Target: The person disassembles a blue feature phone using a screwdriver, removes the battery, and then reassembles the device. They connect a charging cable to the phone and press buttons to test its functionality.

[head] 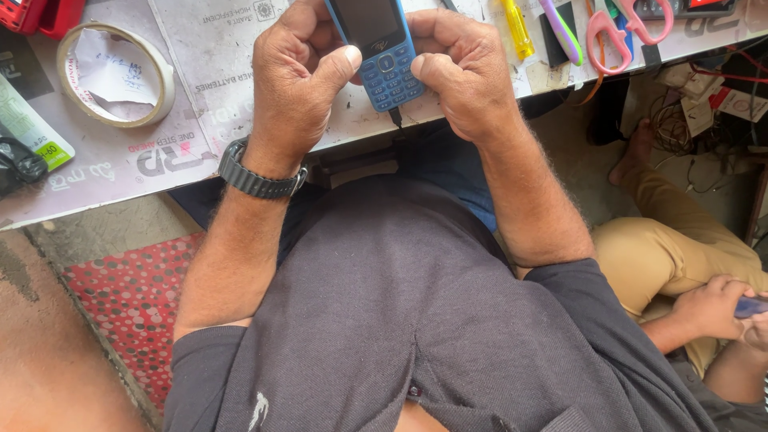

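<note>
tape roll (116, 74) – pink scissors (620, 32) – yellow pen (518, 28) – red dotted mat (132, 304)

top of the blue keypad phone (382, 56) runs off the frame at 12 o'clock, and both sides are buried under the left hand (300, 76) and right hand (464, 76). pink-handled scissors (620, 32) at 1 o'clock are chopped off too, blades out of sight. red thing (40, 14) at 11 is just a corner, can't tell what it is. someone's hand (712, 308) at 4 grips something dark blue (752, 306), mostly cut off
</note>
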